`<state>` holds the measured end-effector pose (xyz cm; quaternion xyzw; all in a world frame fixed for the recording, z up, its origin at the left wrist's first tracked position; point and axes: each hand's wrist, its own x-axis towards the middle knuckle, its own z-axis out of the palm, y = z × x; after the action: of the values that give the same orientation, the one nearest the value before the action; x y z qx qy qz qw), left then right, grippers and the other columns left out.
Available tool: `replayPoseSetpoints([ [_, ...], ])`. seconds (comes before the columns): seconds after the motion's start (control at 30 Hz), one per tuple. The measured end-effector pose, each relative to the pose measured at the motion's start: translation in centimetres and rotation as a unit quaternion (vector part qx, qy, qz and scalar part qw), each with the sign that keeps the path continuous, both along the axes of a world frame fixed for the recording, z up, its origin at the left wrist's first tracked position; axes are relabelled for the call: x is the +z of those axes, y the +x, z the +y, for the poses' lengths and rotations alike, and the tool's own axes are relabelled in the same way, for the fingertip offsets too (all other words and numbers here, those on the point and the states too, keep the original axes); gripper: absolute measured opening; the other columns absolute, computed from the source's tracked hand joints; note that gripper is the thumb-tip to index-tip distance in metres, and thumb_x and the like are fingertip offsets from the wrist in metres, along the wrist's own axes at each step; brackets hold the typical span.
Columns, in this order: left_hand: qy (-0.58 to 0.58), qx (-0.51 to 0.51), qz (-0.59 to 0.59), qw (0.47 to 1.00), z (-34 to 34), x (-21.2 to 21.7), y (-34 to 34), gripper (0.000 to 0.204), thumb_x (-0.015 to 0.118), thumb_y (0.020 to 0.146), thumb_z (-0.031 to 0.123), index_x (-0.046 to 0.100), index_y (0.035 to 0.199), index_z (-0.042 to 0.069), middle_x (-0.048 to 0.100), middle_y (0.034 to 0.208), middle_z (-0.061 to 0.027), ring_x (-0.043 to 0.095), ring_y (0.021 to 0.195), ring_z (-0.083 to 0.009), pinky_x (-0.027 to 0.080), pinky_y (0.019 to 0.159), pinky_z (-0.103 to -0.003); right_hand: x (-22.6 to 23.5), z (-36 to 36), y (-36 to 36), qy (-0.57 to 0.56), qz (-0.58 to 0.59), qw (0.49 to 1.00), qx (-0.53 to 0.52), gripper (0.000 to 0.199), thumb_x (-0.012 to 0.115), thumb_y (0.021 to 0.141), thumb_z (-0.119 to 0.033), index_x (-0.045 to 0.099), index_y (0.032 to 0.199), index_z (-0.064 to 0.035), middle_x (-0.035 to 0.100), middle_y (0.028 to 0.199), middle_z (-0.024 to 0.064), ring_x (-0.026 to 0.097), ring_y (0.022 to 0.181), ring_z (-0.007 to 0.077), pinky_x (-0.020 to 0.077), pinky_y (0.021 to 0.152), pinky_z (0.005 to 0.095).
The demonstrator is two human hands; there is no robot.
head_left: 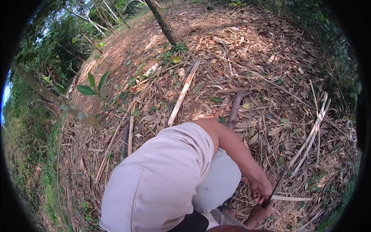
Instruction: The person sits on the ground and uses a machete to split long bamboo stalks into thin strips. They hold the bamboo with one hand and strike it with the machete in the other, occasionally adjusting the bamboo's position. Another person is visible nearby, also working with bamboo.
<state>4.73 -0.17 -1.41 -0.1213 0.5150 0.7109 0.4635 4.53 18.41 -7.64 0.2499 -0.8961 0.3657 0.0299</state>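
R grip (259, 214), the lower hand, looks closed round the btm end of a dark narrow blade (279, 181), partly hidden; L grip (262, 188), just above it, has fingers curled in close beside the blade, but can't tell what, if anything, they've got hold of; blade slants up & away to the R; pale flat strip (291, 198) sticks out R from beside the hands, near end at the blade, exact contact unclear; L arm (241, 156) comes bare out of a light sleeve (166, 154) & bends across to the R, w/ pale rounded cloth (217, 181) under it; long pale strips (316, 126) run up R from near the blade's far end; ground around is covered w/ dry leaves (266, 127) & thin stalks; split pale stick (184, 94) lies farther up, dark branch (234, 110) to its R; slim tree trunk (162, 23) stands near top ctr; mottled trunk (58, 101) leans at L, small green plant (92, 86) just above it; bushes (27, 154) fill the L edge.
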Motion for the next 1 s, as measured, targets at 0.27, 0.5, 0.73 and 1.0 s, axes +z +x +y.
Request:
replayPoseSetpoints([
  [0.27, 0.031, -0.025, -0.096, 0.995, -0.5, 1.1, 0.0, 0.02, 0.046, 0.1, 0.022, 0.055, 0.092, 0.006, 0.052, 0.076, -0.0002, 0.053, 0.057, -0.0093, 0.041, 0.044, -0.022, 1.6, 1.2, 1.2, -0.015, -0.043, 0.999, 0.029, 0.022, 0.075, 0.072, -0.008, 0.058, 0.086, -0.0058, 0.059, 0.071, 0.0132, 0.062, 0.062, 0.0341, 0.0481, 0.055, 0.0415],
  [0.5, -0.026, -0.071, -0.169, 0.983, 1.8, 2.7, 0.2, 0.015, 0.039, 0.105, 0.022, 0.046, 0.099, 0.01, 0.043, 0.074, 0.0029, 0.039, 0.049, -0.0068, 0.031, 0.042, -0.021, 1.5, 2.9, 1.6, -0.029, -0.012, 0.999, -0.022, 0.019, 0.073, 0.072, -0.007, 0.057, 0.082, -0.0074, 0.059, 0.068, 0.0098, 0.064, 0.061, 0.0303, 0.0493, 0.051, 0.0403],
  [0.73, 0.009, -0.107, -0.215, 0.971, 2.0, 2.6, -0.5, 0.02, 0.038, 0.106, 0.029, 0.044, 0.099, 0.011, 0.041, 0.073, 0.003, 0.039, 0.049, -0.0059, 0.028, 0.039, -0.021, -0.1, 3.0, 2.3, -0.083, -0.035, 0.991, -0.098, 0.02, 0.074, 0.07, -0.008, 0.056, 0.08, -0.0075, 0.059, 0.067, 0.0086, 0.063, 0.06, 0.0302, 0.0499, 0.052, 0.0404],
  [1.0, -0.207, -0.264, 0.042, 0.941, 2.1, 0.5, 0.7, 0.039, 0.038, 0.107, 0.036, 0.051, 0.089, 0.003, 0.044, 0.069, -0.0017, 0.049, 0.058, -0.0129, 0.039, 0.05, -0.03, -0.7, 3.0, 1.5, -0.024, 0.03, 0.999, -0.015, 0.015, 0.068, 0.069, -0.011, 0.058, 0.081, -0.011, 0.058, 0.066, 0.0037, 0.064, 0.058, 0.0229, 0.0511, 0.051, 0.0365],
])
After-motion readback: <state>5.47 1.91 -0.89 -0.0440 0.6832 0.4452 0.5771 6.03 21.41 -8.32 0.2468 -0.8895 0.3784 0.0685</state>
